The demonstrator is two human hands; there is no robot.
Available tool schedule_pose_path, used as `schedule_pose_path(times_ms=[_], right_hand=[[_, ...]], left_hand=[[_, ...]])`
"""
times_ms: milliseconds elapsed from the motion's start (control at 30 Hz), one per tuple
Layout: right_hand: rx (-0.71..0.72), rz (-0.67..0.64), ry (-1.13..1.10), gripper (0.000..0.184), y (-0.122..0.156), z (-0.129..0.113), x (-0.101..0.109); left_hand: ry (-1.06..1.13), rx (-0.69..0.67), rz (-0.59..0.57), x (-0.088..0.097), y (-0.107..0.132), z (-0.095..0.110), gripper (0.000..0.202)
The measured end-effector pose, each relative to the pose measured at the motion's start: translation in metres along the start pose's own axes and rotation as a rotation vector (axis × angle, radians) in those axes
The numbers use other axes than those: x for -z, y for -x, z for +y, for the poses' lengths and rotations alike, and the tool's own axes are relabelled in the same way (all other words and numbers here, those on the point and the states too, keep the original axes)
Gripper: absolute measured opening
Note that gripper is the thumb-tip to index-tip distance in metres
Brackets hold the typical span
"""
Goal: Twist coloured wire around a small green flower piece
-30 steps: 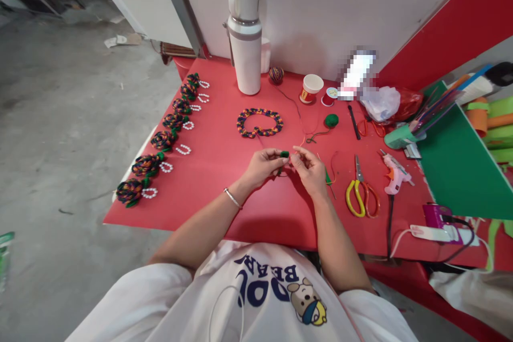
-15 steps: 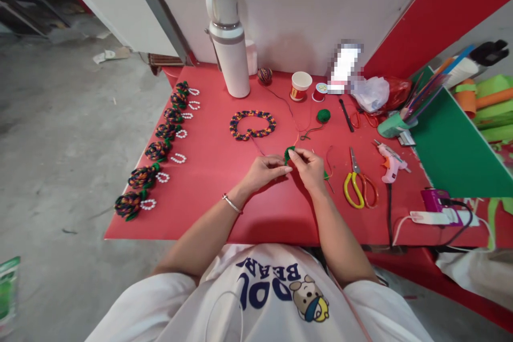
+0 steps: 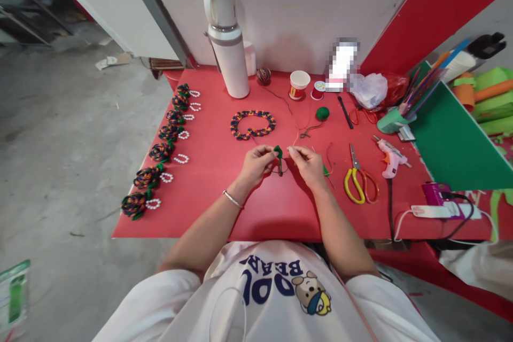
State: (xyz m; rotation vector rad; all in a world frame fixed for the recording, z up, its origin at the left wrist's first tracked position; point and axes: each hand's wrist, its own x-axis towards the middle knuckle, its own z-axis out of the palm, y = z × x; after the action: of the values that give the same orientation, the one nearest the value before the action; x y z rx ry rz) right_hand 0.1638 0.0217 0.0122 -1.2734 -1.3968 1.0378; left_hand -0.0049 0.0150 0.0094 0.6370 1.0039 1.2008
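My left hand pinches a small green crocheted piece between thumb and fingertips, above the red table. A thin dark yarn loop dangles below it, between the two hands. Just to the right, my right hand has thumb and forefinger pressed together; whatever they grip is too small to make out. Beside that hand lie a bit of green yarn and a thin needle-like tool. Behind both hands rests a braided multicoloured yarn ring. A green yarn ball sits farther back.
Several yarn flowers with bead loops line the left edge. A white thermos, paper cup, thread spool and multicoloured yarn ball stand at the back. Scissors, a pink glue gun and a power strip lie right.
My hands have drawn slightly apart. The green piece has moved left and now sits in my left fingertips, away from the right. A dark yarn loop now shows below it.
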Motion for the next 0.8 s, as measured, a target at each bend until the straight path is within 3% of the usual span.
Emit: schedule_pose_path(times_ms=[300,433,567,700,800], right_hand=[[0.183,0.15,0.263,0.037,-0.008,0.002,0.012],[0.244,0.251,0.538,0.039,0.002,0.0,0.039],[0.049,0.429,0.992,0.038,0.034,-0.003,0.095],[-0.232,0.416,1.314,0.046,0.069,-0.003,0.144],[-0.37,0.375,1.368,0.047,0.083,0.001,0.162]], left_hand=[[0.131,-0.093,-0.014,0.002,-0.002,0.006,0.039],[0.092,-0.058,-0.013,0.005,-0.002,0.009,0.033],[0.101,-0.066,0.011,0.007,-0.003,0.011,0.029],[0.108,-0.074,0.027,0.006,-0.004,0.012,0.026],[0.101,-0.09,0.013,0.006,-0.004,0.012,0.025]])
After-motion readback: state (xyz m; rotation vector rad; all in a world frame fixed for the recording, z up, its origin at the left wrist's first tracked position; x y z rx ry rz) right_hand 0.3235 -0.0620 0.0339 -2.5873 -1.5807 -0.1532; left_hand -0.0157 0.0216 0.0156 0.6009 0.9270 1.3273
